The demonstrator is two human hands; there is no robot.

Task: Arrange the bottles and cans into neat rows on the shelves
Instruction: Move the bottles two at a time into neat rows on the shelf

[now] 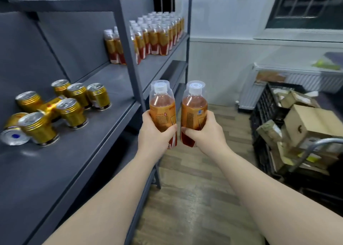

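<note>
My left hand (155,135) grips an orange-labelled bottle (161,105) with a clear cap, held upright in front of the shelf's post. My right hand (202,131) grips a second bottle of the same kind (194,107), upright and close beside the first. On the grey shelf (104,125) to the left, several gold cans (71,112) stand in a loose cluster, and some lie on their sides (14,133). Farther along the same shelf, many matching bottles (156,34) stand in tight rows.
A grey metal upright (130,59) divides the shelf sections. At the right stand a black crate (267,103) and a trolley with cardboard boxes (311,124). A white radiator (297,81) runs along the back wall. Wood-look floor (194,189) lies below my arms.
</note>
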